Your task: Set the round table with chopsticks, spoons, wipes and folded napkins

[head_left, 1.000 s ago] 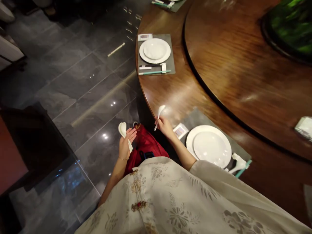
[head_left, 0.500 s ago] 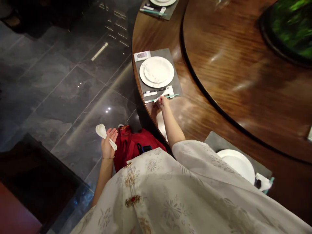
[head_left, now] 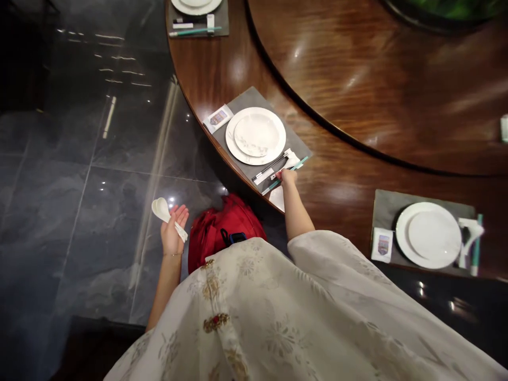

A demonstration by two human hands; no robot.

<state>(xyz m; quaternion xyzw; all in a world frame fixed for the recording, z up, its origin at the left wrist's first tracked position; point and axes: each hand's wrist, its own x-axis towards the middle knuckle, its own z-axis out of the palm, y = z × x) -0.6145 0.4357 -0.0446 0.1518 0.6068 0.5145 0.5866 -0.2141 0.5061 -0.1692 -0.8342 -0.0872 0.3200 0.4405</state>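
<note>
My left hand (head_left: pixel 173 233) is held out over the floor, palm up. White soup spoons (head_left: pixel 161 208) lie nested across the palm under my thumb, bowls pointing away to the left. Over the table edge, my right hand (head_left: pixel 288 176) pinches the handle of another white soup spoon (head_left: pixel 291 160), whose bowl lies at the white rest. A teal-ended stick (head_left: pixel 299 164) passes beside those fingers. Dark chopsticks (head_left: pixel 271 166) lie nearer the stacked white plates (head_left: pixel 256 136) on a grey placemat (head_left: pixel 250 98). A wrapped packet (head_left: pixel 218 118) is at the mat's left corner.
The round wooden table (head_left: pixel 341 174) carries a raised turntable (head_left: pixel 337 69). More place settings include plates (head_left: pixel 428 235) at the right and a plate (head_left: pixel 196 4) at the top. A red bag or cloth (head_left: pixel 226 225) sits below the table edge, above dark tiled floor (head_left: pixel 111 211).
The view has turned and shifted, bringing the right-hand setting fully into sight. My right hand stays at the spoon handle, and my left hand keeps the spoons.
</note>
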